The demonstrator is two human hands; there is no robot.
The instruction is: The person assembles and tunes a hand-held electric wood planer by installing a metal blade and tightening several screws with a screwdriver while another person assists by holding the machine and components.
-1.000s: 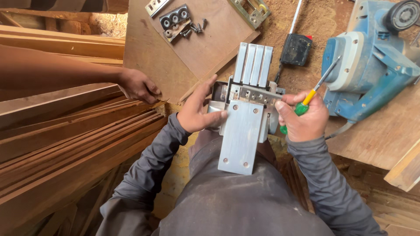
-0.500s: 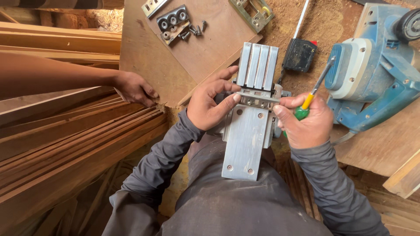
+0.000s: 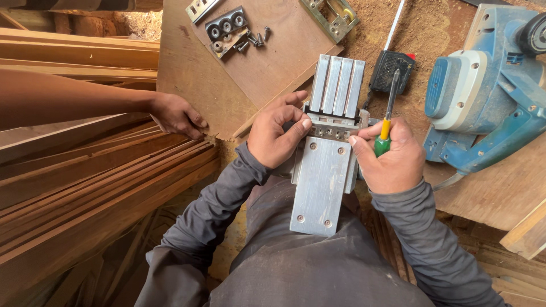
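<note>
- Left hand [image 3: 277, 135] curled against the left edge of a grey metal plate assembly [image 3: 321, 182], thumb pressed on its upper face near the row of small holes, fingers wrapped behind; clamped on the part.
- Right hand [image 3: 388, 154] closed in a fist around a screwdriver [image 3: 387, 122] with a green and yellow handle, shaft pointing up and away, index finger touching the right edge of the assembly.
- Assembly resting upright over the lap, flat plate toward the body, ribbed block [image 3: 337, 85] at the far end lying over the edge of a brown board [image 3: 256, 68].
- On that board, well apart from the hands: a small dark bracket [image 3: 226, 29] with round holes, a few loose screws [image 3: 255, 40] just beside it, and a brass-coloured fitting [image 3: 333, 16] near the far edge.
- To the right, a blue electric planer [image 3: 495, 85] on a sawdust-covered bench; a small black box [image 3: 391, 71] between it and the ribbed block (partly behind the screwdriver shaft).
- At the left, another person's hand [image 3: 177, 116] with bare forearm, fingertips touching the corner of the board, above a stack of long wooden strips [image 3: 85, 182].
</note>
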